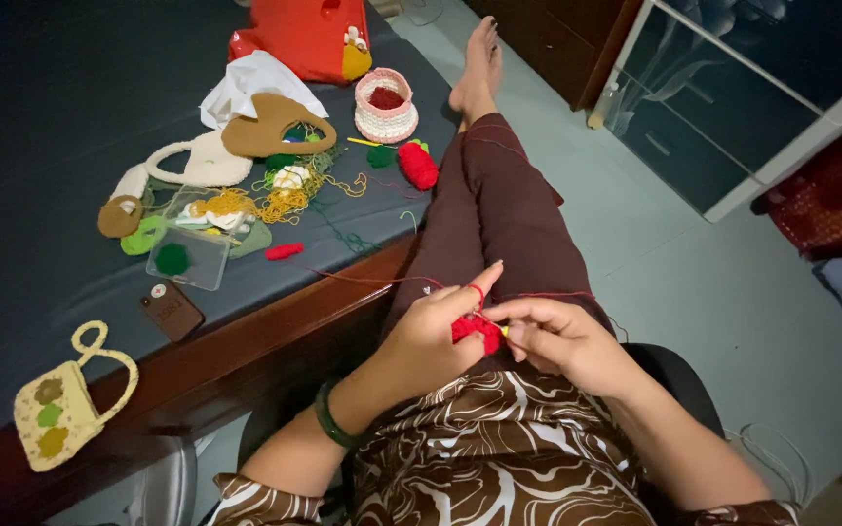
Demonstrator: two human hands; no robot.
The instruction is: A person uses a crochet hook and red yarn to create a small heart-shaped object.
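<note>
— What have you got there?

— A small red crochet piece (477, 331) over my lap, pinched in my left hand (433, 336); my right hand (562, 338) grips the hook at its edge. It looks soft and light, best held near the working stitches.

— Room?

— The table edge (275, 317) is close on the left; open floor (733, 292) to the right.

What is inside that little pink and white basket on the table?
The basket holds something dark red, likely yarn, showing through its open top. Its wall hides whatever lies deeper. Both hands, left and right, are elsewhere, working a small red piece.
</note>
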